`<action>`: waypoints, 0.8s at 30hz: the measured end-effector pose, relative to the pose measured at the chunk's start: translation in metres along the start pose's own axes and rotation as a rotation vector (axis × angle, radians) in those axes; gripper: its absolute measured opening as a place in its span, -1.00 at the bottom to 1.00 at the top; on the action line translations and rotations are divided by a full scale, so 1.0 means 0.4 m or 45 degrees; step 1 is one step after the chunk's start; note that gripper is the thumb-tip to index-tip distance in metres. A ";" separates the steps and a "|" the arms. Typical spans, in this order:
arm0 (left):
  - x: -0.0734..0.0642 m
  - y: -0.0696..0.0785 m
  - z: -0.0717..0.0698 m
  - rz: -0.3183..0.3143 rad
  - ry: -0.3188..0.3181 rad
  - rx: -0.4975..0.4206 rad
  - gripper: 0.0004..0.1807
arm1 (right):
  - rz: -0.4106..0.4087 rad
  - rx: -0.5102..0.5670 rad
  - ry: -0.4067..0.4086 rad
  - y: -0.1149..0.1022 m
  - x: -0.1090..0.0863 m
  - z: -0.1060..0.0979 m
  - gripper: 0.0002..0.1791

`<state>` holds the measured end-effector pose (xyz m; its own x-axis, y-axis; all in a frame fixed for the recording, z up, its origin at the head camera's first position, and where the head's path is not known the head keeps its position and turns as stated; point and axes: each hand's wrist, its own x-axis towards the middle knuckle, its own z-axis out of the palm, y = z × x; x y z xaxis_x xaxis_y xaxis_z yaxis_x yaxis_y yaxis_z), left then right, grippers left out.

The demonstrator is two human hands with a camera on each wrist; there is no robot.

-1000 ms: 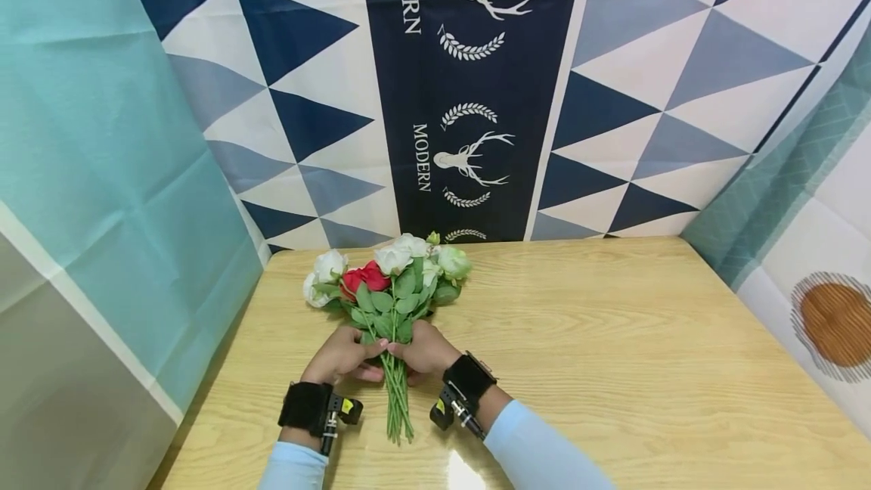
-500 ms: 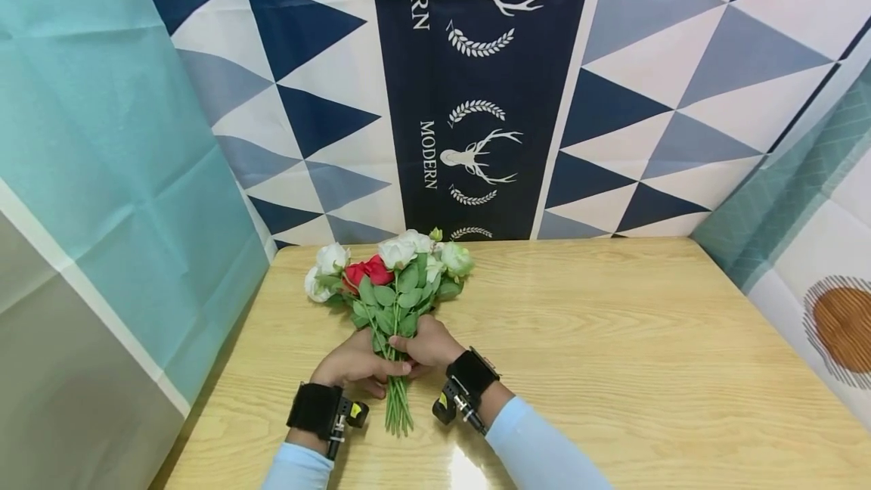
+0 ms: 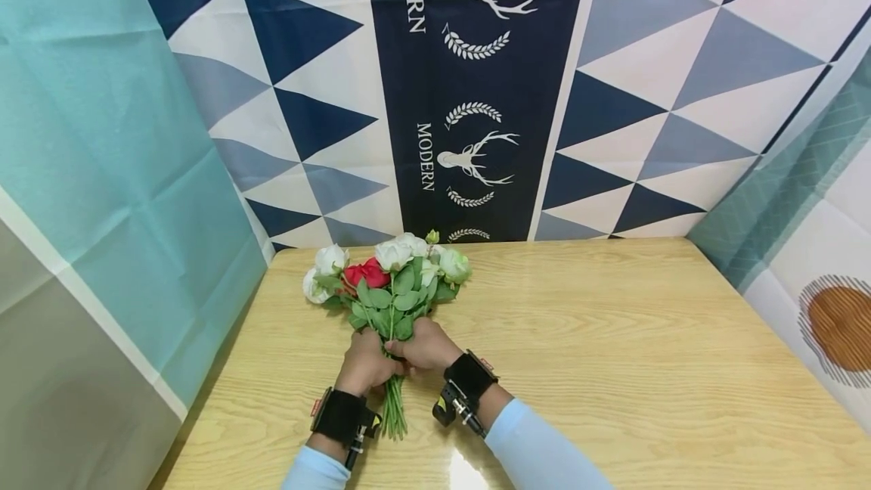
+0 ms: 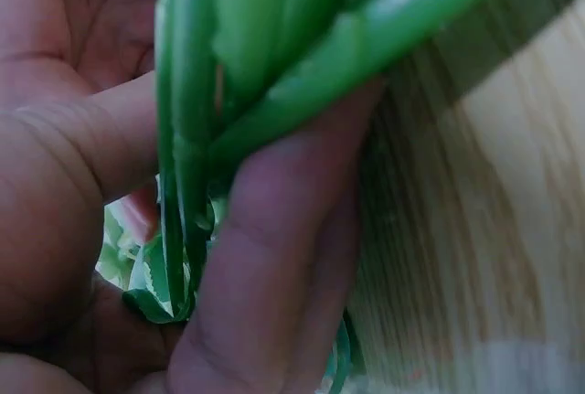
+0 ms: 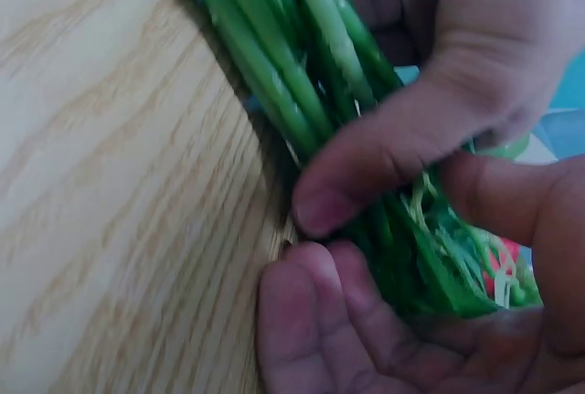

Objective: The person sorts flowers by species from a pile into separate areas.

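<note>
A bouquet of artificial flowers lies on the wooden table, with white and pale green blooms [image 3: 395, 254], a red rose [image 3: 367, 273] and green leaves. Its bundled green stems [image 3: 393, 408] point toward the person. My left hand [image 3: 370, 361] grips the stems from the left; in the left wrist view its fingers [image 4: 274, 257] curl round them. Just above, my right hand [image 3: 427, 346] holds the bundle below the leaves from the right. In the right wrist view, the right fingers [image 5: 292, 321] curl under the stems while a left-hand digit crosses over them.
The light wooden table [image 3: 578, 354] extends to the right of the bouquet. A patterned cloth backdrop [image 3: 469, 97] hangs behind the table, with a teal and grey cloth [image 3: 136, 172] on the left. Both wrists wear black straps with small cameras.
My left hand first slid down the stems, its finger reaching across them, then turned and closed round the bundle, its wrist shifting right. The right hand stays at the stems; the bouquet barely moves.
</note>
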<state>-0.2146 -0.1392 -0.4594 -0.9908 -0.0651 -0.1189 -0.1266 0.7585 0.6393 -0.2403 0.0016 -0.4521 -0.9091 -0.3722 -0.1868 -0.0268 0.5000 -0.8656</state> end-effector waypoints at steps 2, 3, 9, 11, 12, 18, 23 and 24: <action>-0.004 -0.003 -0.004 0.001 -0.005 -0.009 -0.27 | -0.005 -0.006 -0.029 0.005 -0.005 -0.006 -0.65; -0.006 -0.006 -0.006 -0.001 -0.008 -0.018 -0.29 | -0.009 -0.006 -0.041 0.008 -0.007 -0.009 -0.66; -0.015 -0.021 -0.022 -0.004 -0.008 -0.017 -0.24 | -0.025 -0.019 -0.062 0.026 -0.017 -0.039 -0.47; -0.016 -0.025 -0.030 -0.006 -0.015 0.012 -0.18 | -0.011 -0.018 -0.059 0.031 -0.020 -0.051 -0.35; -0.015 -0.029 -0.034 -0.009 -0.020 0.018 -0.18 | -0.002 -0.012 -0.060 0.034 -0.023 -0.057 -0.32; -0.008 -0.047 -0.054 -0.032 -0.037 0.021 -0.28 | -0.014 0.024 -0.079 0.047 -0.041 -0.089 -0.25; -0.006 -0.064 -0.071 -0.041 -0.051 0.015 -0.38 | -0.067 -0.011 -0.091 0.058 -0.055 -0.118 -0.24; -0.005 -0.068 -0.076 -0.038 -0.051 0.021 -0.39 | -0.068 -0.014 -0.091 0.060 -0.057 -0.123 -0.22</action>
<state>-0.2105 -0.1794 -0.4535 -0.9837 -0.0621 -0.1686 -0.1551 0.7672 0.6223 -0.2408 0.0605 -0.4457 -0.8743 -0.4534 -0.1732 -0.0797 0.4862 -0.8702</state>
